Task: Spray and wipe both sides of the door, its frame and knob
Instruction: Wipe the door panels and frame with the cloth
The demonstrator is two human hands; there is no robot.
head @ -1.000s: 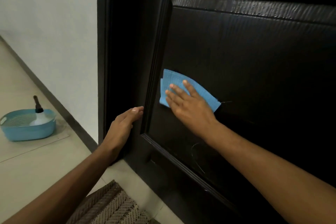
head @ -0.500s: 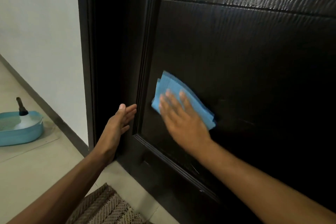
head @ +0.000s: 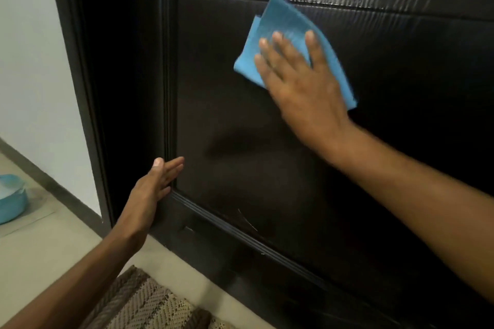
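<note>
Moved: blue cloth [head: 283,27], from the door [head: 401,141] panel's lower left to just beneath its top moulding. Right hand [head: 302,83]: fingers spread, pressing cloth flat. Left hand [head: 155,184]: open, steadying panel's lower-left corner. Method: overlapping passes, even pressure, door braced.

Dark door [head: 240,141] with wood-grain texture, faintly glossy along the raised panel edge. Blue cloth [head: 283,27], soft, finely ribbed, matt. Woven doormat [head: 149,304], coarse, brown and beige. Smooth plastic tub [head: 10,200]. Matt pale floor [head: 40,248].
</note>
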